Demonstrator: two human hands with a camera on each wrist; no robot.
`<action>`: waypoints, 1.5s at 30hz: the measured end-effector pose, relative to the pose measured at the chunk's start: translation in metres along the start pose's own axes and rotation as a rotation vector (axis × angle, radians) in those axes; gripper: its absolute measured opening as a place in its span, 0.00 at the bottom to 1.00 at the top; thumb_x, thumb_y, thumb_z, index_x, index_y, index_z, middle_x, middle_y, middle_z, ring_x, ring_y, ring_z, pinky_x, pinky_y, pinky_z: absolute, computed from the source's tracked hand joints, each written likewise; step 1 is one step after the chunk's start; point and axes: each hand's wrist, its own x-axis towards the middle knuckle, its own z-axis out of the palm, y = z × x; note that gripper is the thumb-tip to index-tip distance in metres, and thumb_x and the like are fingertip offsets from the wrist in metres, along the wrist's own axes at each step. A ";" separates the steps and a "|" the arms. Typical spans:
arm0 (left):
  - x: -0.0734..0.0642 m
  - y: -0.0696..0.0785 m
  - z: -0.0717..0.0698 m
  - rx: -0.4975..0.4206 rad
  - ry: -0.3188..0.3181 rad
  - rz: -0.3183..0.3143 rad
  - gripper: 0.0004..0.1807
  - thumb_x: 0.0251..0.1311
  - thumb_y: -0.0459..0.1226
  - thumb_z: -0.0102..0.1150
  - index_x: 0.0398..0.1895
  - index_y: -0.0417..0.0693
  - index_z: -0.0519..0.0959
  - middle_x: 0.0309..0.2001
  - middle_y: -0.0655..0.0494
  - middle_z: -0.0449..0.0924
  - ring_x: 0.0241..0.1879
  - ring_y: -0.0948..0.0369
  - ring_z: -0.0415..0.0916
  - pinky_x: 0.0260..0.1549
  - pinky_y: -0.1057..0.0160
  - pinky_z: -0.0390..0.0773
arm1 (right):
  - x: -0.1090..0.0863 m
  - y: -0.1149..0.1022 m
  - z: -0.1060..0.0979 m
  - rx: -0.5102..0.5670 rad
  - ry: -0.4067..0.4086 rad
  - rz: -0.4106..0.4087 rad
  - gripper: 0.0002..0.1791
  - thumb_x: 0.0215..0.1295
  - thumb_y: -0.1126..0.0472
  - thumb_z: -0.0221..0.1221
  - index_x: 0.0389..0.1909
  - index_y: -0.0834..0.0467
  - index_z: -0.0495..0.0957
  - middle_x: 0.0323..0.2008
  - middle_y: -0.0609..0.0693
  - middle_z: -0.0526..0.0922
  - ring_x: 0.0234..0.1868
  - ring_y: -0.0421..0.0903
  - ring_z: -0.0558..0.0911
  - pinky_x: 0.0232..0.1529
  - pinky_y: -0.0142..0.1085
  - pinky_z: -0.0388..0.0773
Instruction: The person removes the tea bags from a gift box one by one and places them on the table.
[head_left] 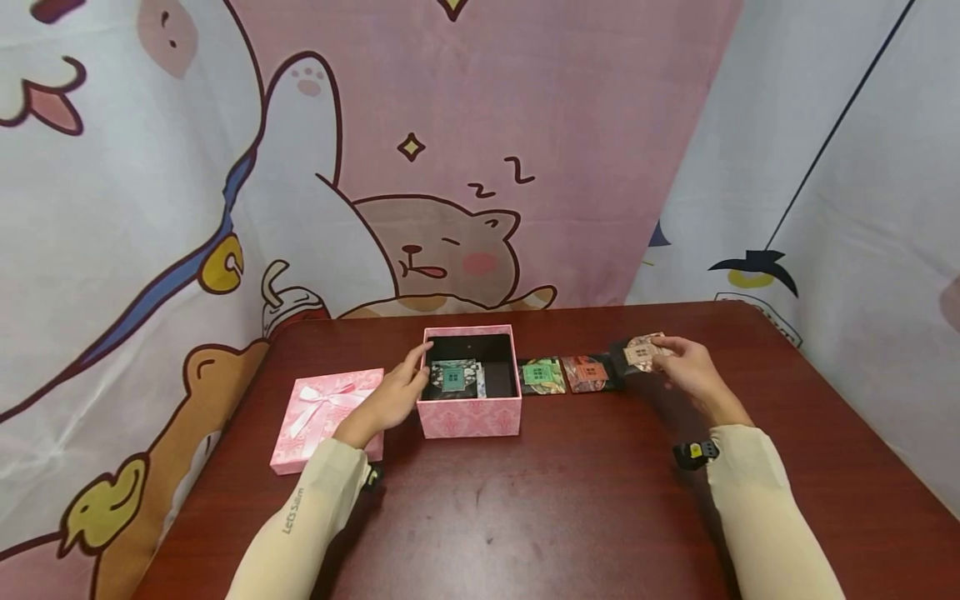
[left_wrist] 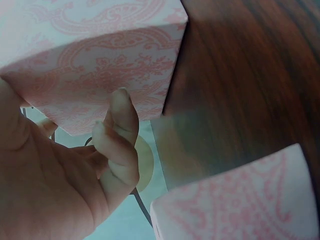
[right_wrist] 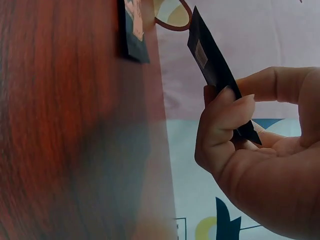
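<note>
My right hand pinches a small flat packet with a patterned front and pale label, tilted above the table's right part. In the right wrist view the packet shows its black back, between thumb and fingers. My left hand holds the left wall of a pink patterned gift box, fingers bent against its outside in the left wrist view. The thumb's contact is hidden there. Inside the black-lined box lies a packet with a teal label. A green packet and a red packet lie right of the box.
The pink lid with a ribbon bow lies on the table left of the box, under the left forearm. A brown wooden table carries everything. Cartoon-printed cloth hangs behind and along both sides.
</note>
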 end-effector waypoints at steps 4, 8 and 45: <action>0.000 0.000 0.000 0.001 0.004 0.004 0.29 0.78 0.45 0.37 0.78 0.56 0.51 0.64 0.35 0.68 0.65 0.44 0.65 0.64 0.40 0.62 | 0.001 0.005 -0.002 -0.022 0.000 0.011 0.29 0.67 0.68 0.49 0.69 0.71 0.62 0.35 0.52 0.79 0.31 0.42 0.75 0.26 0.35 0.76; 0.000 -0.001 0.000 0.009 0.009 0.005 0.28 0.78 0.45 0.37 0.78 0.56 0.51 0.58 0.37 0.71 0.61 0.46 0.68 0.62 0.41 0.64 | 0.002 0.009 -0.002 -0.033 0.001 0.026 0.30 0.67 0.68 0.49 0.70 0.71 0.62 0.36 0.53 0.79 0.33 0.43 0.76 0.27 0.35 0.76; 0.000 0.001 0.001 -0.008 0.019 -0.011 0.29 0.77 0.45 0.37 0.78 0.54 0.52 0.67 0.35 0.65 0.66 0.45 0.64 0.64 0.41 0.62 | 0.009 0.034 -0.005 -0.043 -0.017 0.075 0.34 0.66 0.66 0.51 0.72 0.72 0.56 0.65 0.74 0.64 0.40 0.35 0.74 0.38 0.36 0.80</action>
